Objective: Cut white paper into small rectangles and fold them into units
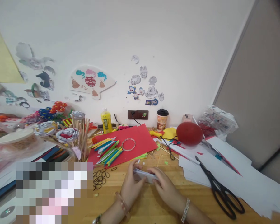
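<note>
Between my two hands, just above the wooden table (154, 202), is a narrow folded piece of white paper (146, 176). My left hand (132, 183) grips its left end, thumb on the near side and fingers behind. At the other end my right hand (162, 183) pinches the paper between thumb and fingers. Beyond the hands lies a red sheet (144, 140) bearing several folded strips of coloured paper (109, 152) and a thin round bangle (128, 144). Left of my left hand are several small dark rubber bands (100, 179).
Black scissors (219, 188) rest on white paper sheets (245, 186) at the right, near a red balloon (189, 133). A lidded cup (162, 119) and a yellow bottle (106, 120) stand by the wall. Paper flowers (67, 135) and sticks (84, 137) stand at the left. A blurred patch covers the lower left.
</note>
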`<state>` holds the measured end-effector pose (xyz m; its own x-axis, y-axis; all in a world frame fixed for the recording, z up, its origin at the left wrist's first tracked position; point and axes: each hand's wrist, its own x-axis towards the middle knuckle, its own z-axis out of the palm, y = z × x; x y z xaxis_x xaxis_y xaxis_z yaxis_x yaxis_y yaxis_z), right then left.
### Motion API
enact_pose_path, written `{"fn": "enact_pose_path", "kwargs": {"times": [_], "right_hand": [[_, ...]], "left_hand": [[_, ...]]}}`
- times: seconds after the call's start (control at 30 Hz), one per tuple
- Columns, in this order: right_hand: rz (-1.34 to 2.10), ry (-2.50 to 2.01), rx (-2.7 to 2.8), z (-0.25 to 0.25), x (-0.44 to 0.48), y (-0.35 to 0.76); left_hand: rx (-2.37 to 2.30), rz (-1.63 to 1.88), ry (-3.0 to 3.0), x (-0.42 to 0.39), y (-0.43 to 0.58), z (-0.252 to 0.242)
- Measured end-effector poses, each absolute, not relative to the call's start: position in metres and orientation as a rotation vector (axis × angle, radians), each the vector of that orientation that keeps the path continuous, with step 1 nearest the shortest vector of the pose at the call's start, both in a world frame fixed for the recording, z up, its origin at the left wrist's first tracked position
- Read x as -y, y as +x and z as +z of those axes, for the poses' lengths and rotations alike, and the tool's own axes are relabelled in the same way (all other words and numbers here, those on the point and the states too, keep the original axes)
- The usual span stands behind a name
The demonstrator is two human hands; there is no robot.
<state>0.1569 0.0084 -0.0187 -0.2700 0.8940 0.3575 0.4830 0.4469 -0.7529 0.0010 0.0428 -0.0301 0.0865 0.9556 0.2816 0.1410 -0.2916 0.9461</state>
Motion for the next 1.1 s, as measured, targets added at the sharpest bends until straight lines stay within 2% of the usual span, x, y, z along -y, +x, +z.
{"fn": "enact_pose_path", "kwargs": {"times": [0.33, 0.5, 0.9, 1.1], "right_hand": [[0.657, -1.241, 1.85, -0.025, -0.012, 0.156], [0.533, -1.388, 1.924, -0.019, -0.009, 0.157], [0.561, -1.374, 1.985, -0.016, -0.008, 0.156], [0.686, -1.352, 1.635, -0.028, -0.013, 0.155]], "left_hand": [[-1.104, 1.287, 1.374, -0.048, 0.003, -0.037], [-1.139, 1.264, 1.398, -0.049, 0.003, -0.031], [-1.134, 1.304, 1.352, -0.045, 0.007, -0.035], [-1.161, 1.306, 1.343, -0.047, 0.008, -0.036]]}}
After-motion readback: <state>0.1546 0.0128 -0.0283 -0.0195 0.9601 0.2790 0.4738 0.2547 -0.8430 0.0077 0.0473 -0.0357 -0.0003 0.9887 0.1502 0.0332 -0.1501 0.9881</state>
